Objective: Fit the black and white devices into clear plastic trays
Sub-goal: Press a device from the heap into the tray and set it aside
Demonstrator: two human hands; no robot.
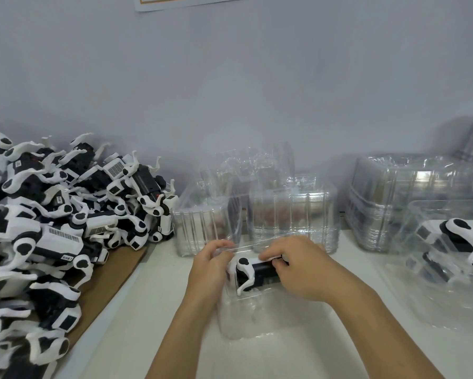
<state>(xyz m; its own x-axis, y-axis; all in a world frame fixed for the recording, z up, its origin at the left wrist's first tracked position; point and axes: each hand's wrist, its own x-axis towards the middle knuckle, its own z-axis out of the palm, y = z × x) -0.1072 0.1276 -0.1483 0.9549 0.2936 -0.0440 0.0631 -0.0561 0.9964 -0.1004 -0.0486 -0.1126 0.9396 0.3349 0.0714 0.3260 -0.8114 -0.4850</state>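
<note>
A black and white device [253, 274] lies in a clear plastic tray [246, 315] on the white table in front of me. My left hand [209, 272] curls its fingers round the tray's left rim beside the device. My right hand [295, 269] grips the device's right end from above, fingers curled over it. A large pile of black and white devices [52, 220] lies on brown cardboard at the left. At the right, another device [459, 239] sits in a clear tray [448, 291].
Stacks of empty clear trays [292, 214] stand behind my hands against the wall, with a taller stack [410, 198] at the back right. The cardboard sheet [104, 291] edges the table's left side. A grey wall rises close behind.
</note>
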